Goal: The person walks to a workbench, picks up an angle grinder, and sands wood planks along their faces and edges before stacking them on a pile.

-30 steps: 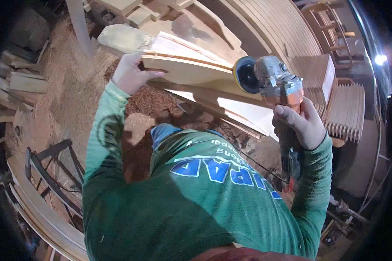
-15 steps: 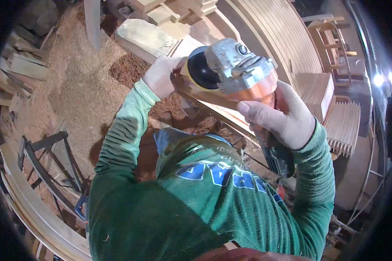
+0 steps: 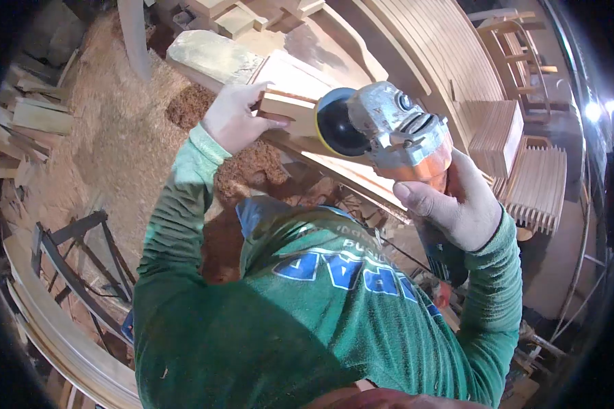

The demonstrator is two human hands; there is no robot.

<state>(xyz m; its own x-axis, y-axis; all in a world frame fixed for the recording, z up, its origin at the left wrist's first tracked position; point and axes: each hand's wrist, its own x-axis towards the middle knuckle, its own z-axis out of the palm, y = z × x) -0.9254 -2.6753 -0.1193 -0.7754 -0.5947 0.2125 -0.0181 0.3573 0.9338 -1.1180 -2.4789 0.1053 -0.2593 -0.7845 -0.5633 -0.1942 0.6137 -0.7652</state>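
My right hand (image 3: 450, 204) is wrapped round the orange body of an angle grinder (image 3: 399, 126) with a grey metal head. The grinder's round black pad, with a yellow rim (image 3: 338, 123), is tilted at the right end of a pale wooden block (image 3: 293, 102); whether it touches the wood I cannot tell. My left hand (image 3: 235, 119) grips the block's left end, fingertips on top and thumb along the near side. Beneath the block runs a longer, thick board (image 3: 215, 54), dusty at its far left end.
Sawdust (image 3: 109, 136) covers the floor at left, with stacked offcuts (image 3: 41, 119) beyond. Grooved wooden panels (image 3: 430, 48) and stacked slats (image 3: 494, 140) stand at right. A dark metal frame (image 3: 82, 252) is at lower left. A curved wooden piece (image 3: 68, 334) lies near it.
The grinder and my right hand have moved right and slightly down, uncovering more of the block. My left hand has shifted a little left, and its thumb now shows against the block.
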